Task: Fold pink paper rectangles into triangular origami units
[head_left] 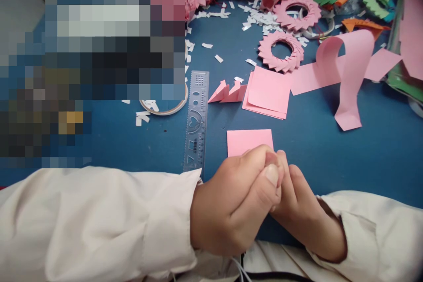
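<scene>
– Left hand (pixel 236 202), head view?
– Curled against the right hand (pixel 295 200); whether either holds anything cannot be told.
– Flat pink paper rectangle (pixel 249 141)?
– Just beyond the left hand, which covers its near edge.
– Surroundings?
– Cream fabric sleeve (pixel 99 220) hides the transparent plastic ruler's (pixel 198 114) near end; pleated pink paper rings (pixel 266 50) lie farther out.
– Surface?
– Blue tabletop (pixel 330 158), white paper scraps (pixel 262 20); pixelation masks the room's upper left.

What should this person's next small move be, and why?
Probably ease the left hand away from the right hand, so the work can be seen. The left hand is curled closed against the right, both partly cover the view of the pink paper just beyond, and whether the fingers pinch anything is hidden.
</scene>
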The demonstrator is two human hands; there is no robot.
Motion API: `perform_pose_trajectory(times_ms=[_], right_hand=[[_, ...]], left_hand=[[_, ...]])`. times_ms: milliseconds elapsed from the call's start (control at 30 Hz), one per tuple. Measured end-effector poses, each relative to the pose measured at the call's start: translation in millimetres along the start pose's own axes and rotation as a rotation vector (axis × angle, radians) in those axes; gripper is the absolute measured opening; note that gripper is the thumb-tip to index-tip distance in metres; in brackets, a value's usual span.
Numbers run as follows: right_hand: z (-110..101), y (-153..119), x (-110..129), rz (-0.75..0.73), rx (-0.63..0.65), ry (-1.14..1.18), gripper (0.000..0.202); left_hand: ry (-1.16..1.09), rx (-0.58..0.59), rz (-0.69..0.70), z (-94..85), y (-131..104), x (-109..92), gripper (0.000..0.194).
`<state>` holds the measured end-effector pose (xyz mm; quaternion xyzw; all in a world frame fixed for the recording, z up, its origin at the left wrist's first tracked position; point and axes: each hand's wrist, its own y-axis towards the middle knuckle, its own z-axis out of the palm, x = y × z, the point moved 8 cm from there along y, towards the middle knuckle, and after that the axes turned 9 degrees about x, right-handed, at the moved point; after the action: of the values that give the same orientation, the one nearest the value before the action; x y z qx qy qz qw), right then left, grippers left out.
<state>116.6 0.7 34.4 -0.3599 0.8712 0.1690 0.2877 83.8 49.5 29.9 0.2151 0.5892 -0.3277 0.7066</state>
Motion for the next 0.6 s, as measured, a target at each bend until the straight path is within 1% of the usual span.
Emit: perform_pose_trajectory(times_ms=[133, 267, 400, 600], right_hand=[[-0.8, -1.6, 0.9, -0.019, -0.001, 0.013, 0.031], [-0.1, -1.2, -0.9, -0.008, 0.010, 0.016, 0.031], [0.6, 0.1, -1.7, -0.003, 0.004, 0.024, 0.031], [3.0, -1.6, 0.5, -0.011, 0.018, 0.016, 0.036]], left_hand=[[-0.002, -0.011, -0.011, 0.4, 0.0, 1.6, 0.028], [-0.068, 0.000, -0.028, 1.9, -1.8, 5.9, 0.029], [-0.082, 0.021, 0.013, 2.7, -3.4, 5.4, 0.026], [-0.131, 0.008, 0.053, 1.9, -2.0, 4.4, 0.024]])
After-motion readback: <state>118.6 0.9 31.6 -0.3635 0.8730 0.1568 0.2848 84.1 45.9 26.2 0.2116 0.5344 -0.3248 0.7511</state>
